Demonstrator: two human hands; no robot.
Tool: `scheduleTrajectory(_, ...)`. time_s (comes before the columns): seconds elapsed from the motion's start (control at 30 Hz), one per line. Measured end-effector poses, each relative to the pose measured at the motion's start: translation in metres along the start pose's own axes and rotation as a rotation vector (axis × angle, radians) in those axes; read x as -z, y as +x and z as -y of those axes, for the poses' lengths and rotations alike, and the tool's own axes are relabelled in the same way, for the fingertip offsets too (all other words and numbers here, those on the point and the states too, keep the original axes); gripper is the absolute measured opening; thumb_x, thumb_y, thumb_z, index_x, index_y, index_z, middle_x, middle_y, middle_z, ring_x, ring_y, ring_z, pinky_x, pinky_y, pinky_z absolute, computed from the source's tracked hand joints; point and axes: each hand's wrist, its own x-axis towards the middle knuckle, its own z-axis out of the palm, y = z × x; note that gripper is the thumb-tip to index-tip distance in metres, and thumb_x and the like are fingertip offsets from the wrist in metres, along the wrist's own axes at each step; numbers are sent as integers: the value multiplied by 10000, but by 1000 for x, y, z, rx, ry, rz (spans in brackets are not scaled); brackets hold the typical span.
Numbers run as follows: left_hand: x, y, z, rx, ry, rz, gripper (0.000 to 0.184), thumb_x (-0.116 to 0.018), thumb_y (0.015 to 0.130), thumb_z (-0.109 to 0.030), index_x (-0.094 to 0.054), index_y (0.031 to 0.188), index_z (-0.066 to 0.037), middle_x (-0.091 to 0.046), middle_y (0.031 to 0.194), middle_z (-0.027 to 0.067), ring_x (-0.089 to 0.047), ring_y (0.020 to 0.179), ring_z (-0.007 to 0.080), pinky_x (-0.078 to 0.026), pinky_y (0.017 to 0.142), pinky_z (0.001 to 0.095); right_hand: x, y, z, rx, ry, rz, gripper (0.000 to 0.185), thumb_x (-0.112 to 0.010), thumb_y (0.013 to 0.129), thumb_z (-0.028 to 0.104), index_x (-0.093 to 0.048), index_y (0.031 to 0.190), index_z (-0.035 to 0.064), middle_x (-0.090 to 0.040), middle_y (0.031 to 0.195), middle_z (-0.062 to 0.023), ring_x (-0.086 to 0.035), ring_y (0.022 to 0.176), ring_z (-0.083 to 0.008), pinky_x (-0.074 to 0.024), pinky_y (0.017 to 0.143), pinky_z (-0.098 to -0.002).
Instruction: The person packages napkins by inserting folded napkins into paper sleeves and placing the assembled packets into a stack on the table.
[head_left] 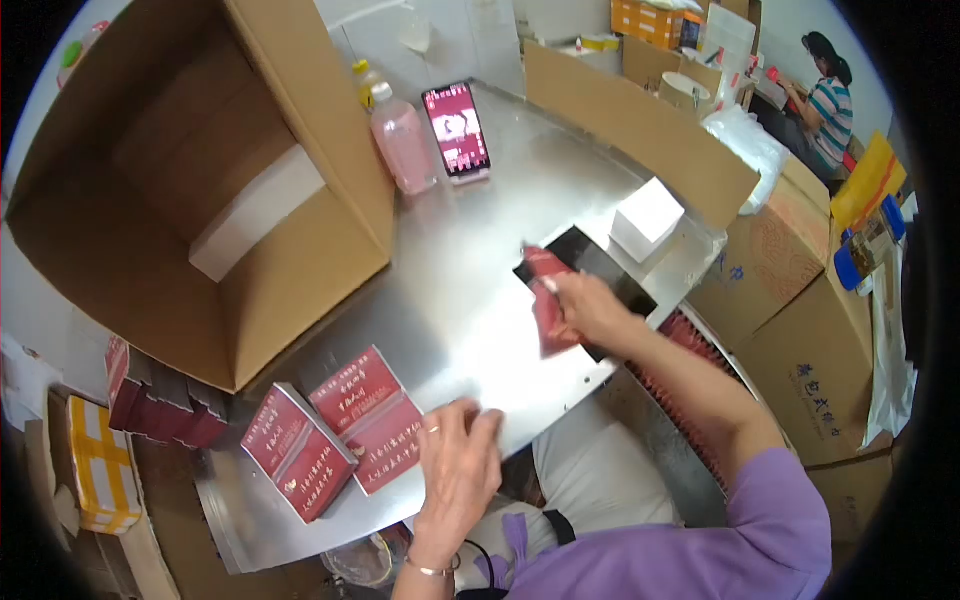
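My right hand [590,310] holds a red printed item [548,300], blurred by motion, over a black sheet [590,255] on the metal table [440,285]. My left hand [460,455] is near the table's front edge with its fingers bent and apart, nothing visible in it. Just left of it lies a red printed box [370,420], and another red box [298,452] sits tilted beside that one. A white box [646,220] stands beyond the black sheet.
A large open carton [310,230] with a white strip inside fills the left. A bottle [404,140] and a phone [457,130] stand at the back. Red boxes [165,400] are stacked at left. Cartons [830,370] stand at right; a person [825,105] sits beyond.
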Motion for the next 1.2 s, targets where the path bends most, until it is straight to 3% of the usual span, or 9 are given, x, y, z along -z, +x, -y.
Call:
scheduleTrajectory(0.1, 2, -2, 14, 17, -70, -107, 152, -662, 745, 35, -640, 875, -40, -596, 1095, 178, -563, 997, 354, -450, 860, 462, 23, -15, 2, -64, -290, 138, 149, -588, 824, 72, -664, 731, -15, -667, 797, -273, -674, 731, -445, -548, 671, -533)
scheduleTrajectory(0.17, 16, -14, 40, 109, 29, -254, 161, -610, 728, 80, -600, 846, -30, -599, 1172, 207, -561, 1139, 396, -451, 959, 506, 53, -32, 15, 27, -136, -34, 109, -612, 819, 70, -687, 882, 23, -669, 805, -229, -676, 755, -402, -545, 673, -487)
scheduleTrajectory(0.3, -3, -24, 57, 215, 347, -33, 501, -606, 875, -61, -525, 1353, 67, -444, 1476, 279, -368, 1415, 449, -279, 1170, 545, 95, -15, -2, 210, -593, -750, 132, -684, 853, 142, -665, 942, 47, -603, 847, -127, -610, 897, -291, -449, 839, -467)
scheduleTrajectory(0.53, -8, 2, 16, 285, -106, -7, 599, -589, 955, -136, -386, 1491, 39, -304, 1573, 286, -241, 1483, 451, -191, 1214, 527, 83, -2, -47, -61, -585, -615, 235, -634, 912, 182, -685, 762, 9, -593, 867, -136, -578, 893, -294, -432, 807, -466)
scheduleTrajectory(0.63, 9, -12, 22, 372, 267, -78, 485, -622, 903, -72, -530, 1377, -42, -519, 1358, 218, -501, 1236, 397, -346, 1043, 497, 86, -5, -59, -47, -487, -601, 153, -638, 878, 138, -686, 829, 1, -594, 875, -146, -577, 893, -316, -453, 791, -453)
scheduleTrajectory(0.67, 0, -13, 32, 293, 302, -157, 308, -622, 857, 7, -609, 1161, -47, -575, 1137, 173, -544, 1037, 352, -409, 877, 443, 85, -6, -67, -13, -428, -631, 124, -642, 852, 116, -692, 869, 4, -599, 896, -150, -577, 913, -322, -460, 791, -450)
scheduleTrajectory(0.77, -12, -9, 34, 227, 86, -159, 142, -626, 842, 20, -602, 962, -51, -555, 909, 137, -532, 922, 344, -396, 797, 458, 84, -8, -72, 47, -340, -762, 208, -648, 775, 62, -710, 969, 20, -620, 940, -156, -584, 943, -335, -476, 806, -443)
scheduleTrajectory(0.93, -27, 13, 10, 119, 78, -143, 189, -656, 850, -3, -625, 1028, -58, -554, 967, 118, -520, 955, 316, -386, 832, 445, 84, -8, -57, 46, -368, -696, 192, -693, 866, 171, -720, 954, 3, -643, 934, -159, -604, 935, -335, -482, 807, -445)
scheduleTrajectory(1.2, -29, 9, 13, 121, 42, -121, 198, -677, 847, -17, -627, 1035, -51, -563, 993, 116, -521, 967, 309, -391, 853, 435, 91, -8, -63, 16, -290, -628, 166, -645, 852, 94, -725, 949, -14, -653, 916, -164, -611, 927, -343, -491, 822, -435)
